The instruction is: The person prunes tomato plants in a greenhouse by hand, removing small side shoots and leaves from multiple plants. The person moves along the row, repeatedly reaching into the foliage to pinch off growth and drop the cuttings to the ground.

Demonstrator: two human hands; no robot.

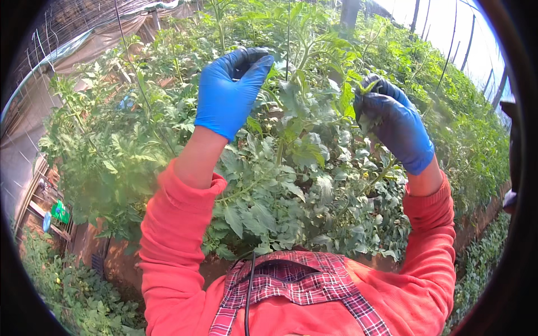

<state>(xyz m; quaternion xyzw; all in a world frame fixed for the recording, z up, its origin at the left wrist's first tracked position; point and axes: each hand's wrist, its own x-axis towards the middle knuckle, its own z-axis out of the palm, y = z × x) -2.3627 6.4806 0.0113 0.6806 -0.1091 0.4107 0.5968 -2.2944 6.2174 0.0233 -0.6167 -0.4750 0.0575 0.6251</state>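
Note:
Both hands wear blue gloves with dark-stained fingers and are raised over tomato plants. My left hand (235,90) has its thumb and fingertips brought together beside a thin upright cord (288,42); whether anything is pinched between them cannot be made out. My right hand (388,117) is closed on a small green plant sprig (368,87), which pokes out between thumb and fingers. Between the two hands stands a leafy tomato stem (303,59), with broad leaves (309,151) below it.
Dense tomato foliage (260,214) reaches close to my plaid apron (294,277). A grey post (349,14) rises behind. Plastic sheeting (25,155) lines the left side, near a green object (60,212) low down. More plants (479,260) grow at the lower right.

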